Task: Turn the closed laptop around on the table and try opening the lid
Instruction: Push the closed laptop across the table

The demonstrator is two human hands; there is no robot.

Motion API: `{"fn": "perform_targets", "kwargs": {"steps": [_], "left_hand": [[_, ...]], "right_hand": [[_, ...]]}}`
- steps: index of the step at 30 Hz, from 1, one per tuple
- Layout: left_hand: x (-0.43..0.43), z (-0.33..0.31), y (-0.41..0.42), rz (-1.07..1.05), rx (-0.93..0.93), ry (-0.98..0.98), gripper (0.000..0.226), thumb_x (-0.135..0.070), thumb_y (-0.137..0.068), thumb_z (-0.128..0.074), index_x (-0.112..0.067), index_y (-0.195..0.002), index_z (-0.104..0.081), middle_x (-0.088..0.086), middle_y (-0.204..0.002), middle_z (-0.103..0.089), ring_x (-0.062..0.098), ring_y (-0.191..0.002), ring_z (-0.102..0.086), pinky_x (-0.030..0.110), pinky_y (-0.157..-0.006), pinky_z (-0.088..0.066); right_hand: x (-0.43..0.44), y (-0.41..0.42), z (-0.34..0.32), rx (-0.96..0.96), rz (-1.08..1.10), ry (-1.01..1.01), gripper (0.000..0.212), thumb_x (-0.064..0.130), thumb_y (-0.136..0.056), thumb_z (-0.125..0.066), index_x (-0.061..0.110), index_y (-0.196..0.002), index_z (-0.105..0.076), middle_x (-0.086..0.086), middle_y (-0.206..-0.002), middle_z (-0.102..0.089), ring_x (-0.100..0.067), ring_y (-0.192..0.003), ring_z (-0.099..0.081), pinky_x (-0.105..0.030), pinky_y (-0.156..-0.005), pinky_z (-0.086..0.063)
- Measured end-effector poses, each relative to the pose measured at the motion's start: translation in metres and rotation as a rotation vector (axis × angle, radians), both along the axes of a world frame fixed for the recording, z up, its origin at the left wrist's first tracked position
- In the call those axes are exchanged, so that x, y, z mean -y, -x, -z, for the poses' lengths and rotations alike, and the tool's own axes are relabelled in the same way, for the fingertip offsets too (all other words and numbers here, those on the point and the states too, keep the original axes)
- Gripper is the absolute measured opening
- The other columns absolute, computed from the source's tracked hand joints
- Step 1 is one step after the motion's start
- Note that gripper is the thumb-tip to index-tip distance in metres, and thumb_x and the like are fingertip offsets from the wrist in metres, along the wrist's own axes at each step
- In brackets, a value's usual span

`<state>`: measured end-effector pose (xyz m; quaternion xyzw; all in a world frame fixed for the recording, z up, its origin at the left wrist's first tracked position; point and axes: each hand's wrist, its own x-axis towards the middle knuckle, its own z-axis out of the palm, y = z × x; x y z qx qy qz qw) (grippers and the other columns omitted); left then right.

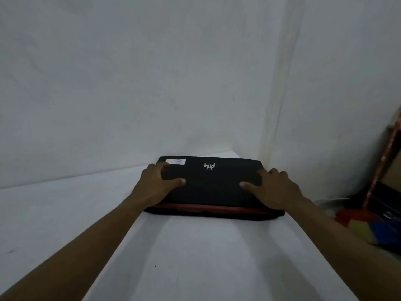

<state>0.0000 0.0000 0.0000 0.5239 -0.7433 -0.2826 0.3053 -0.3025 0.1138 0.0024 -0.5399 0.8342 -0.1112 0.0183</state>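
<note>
A closed black laptop (211,187) lies flat on the white table (195,257), far end near the wall. Its lid bears a silver logo and a white sticker at the far left corner; a red strip runs along the edge nearest me. My left hand (157,183) grips the laptop's left side, thumb on the lid, fingers curled over the far left edge. My right hand (275,187) grips the right side the same way, thumb lying on the lid.
White walls (130,83) meet in a corner just behind the laptop. At the right, beside the table, stand a reddish frame (384,157) and a pile of dark and colourful objects (373,227). White table surface stretches between me and the laptop.
</note>
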Motion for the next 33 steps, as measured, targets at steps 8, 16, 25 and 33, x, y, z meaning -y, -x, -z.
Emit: {"fn": "perform_targets", "kwargs": {"steps": [8,16,25,33], "left_hand": [[0.040,0.017,0.017,-0.270,0.393,-0.113,0.124,-0.097,-0.039,-0.052,-0.028,-0.142,-0.043,0.013,-0.139,-0.049,0.038,-0.132,-0.039,0.052,-0.103,-0.033],[0.049,0.020,0.018,-0.345,0.265,-0.177,0.130,-0.091,-0.025,-0.064,-0.026,-0.136,-0.050,0.012,-0.132,-0.056,0.036,-0.128,-0.044,0.049,-0.101,-0.039],[0.022,0.016,-0.008,-0.371,0.130,-0.173,0.112,-0.086,-0.022,-0.072,-0.029,-0.118,-0.061,0.007,-0.119,-0.063,0.034,-0.118,-0.052,0.050,-0.095,-0.046],[-0.041,-0.006,-0.088,-0.458,0.076,-0.063,0.124,-0.086,-0.028,-0.071,-0.026,-0.135,-0.054,0.008,-0.128,-0.060,0.036,-0.125,-0.048,0.051,-0.097,-0.045]], "right_hand": [[0.040,0.010,0.017,0.076,0.142,-0.125,0.107,0.096,-0.069,-0.031,0.023,-0.146,-0.042,-0.017,-0.132,-0.057,-0.040,-0.115,-0.058,-0.047,-0.091,-0.051],[0.057,0.020,0.019,0.370,0.294,-0.009,0.124,0.093,-0.055,-0.060,0.015,-0.148,-0.031,-0.017,-0.144,-0.048,-0.040,-0.125,-0.052,-0.047,-0.090,-0.047],[0.028,0.006,0.006,0.531,0.272,0.098,0.133,0.090,-0.043,-0.071,0.009,-0.143,-0.033,-0.014,-0.138,-0.055,-0.037,-0.119,-0.057,-0.052,-0.095,-0.051],[-0.013,-0.063,-0.017,0.569,0.133,0.160,0.124,0.089,-0.048,-0.070,0.014,-0.140,-0.035,-0.009,-0.134,-0.057,-0.032,-0.110,-0.060,-0.049,-0.090,-0.054]]}}
